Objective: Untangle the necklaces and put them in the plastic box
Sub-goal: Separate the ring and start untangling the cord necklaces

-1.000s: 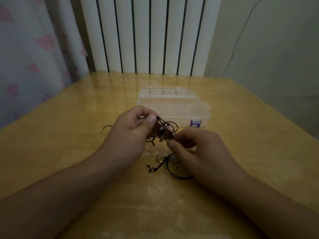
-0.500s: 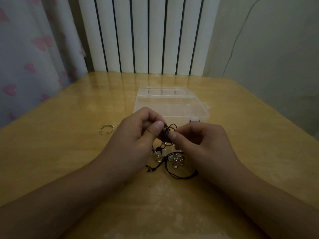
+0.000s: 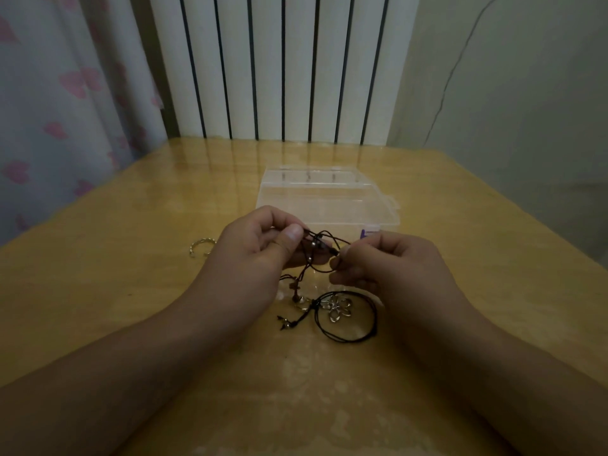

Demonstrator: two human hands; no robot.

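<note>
1. Above the middle of the glossy yellow wooden table, the left hand and the right hand now sit a little further apart than half a second ago, when their fingertips almost met.
2. Between them, the tangled black cord necklaces are drawn out into a short taut span with small metal beads on it; a second ago that bundle was bunched against the left thumb.
3. Left hand: fingers curled, thumb pressing the cords against the forefinger in a firm pinch.
4. Right hand: thumb and forefinger pinch the other end of the span, the remaining fingers loosely curled.
5. Below the hands, a loop of cord with a silver flower-shaped pendant lies on the table, more spread out than before, and small metal charms hang from the raised part.
6. My reading: the knot is being teased open, but the necklaces are not yet separated.
7. Just behind the hands, the clear plastic box stands with no necklace visible in it, so the putting-away step is not begun.
8. Left of the hands, a small gold open ring lies apart on the table.
</note>
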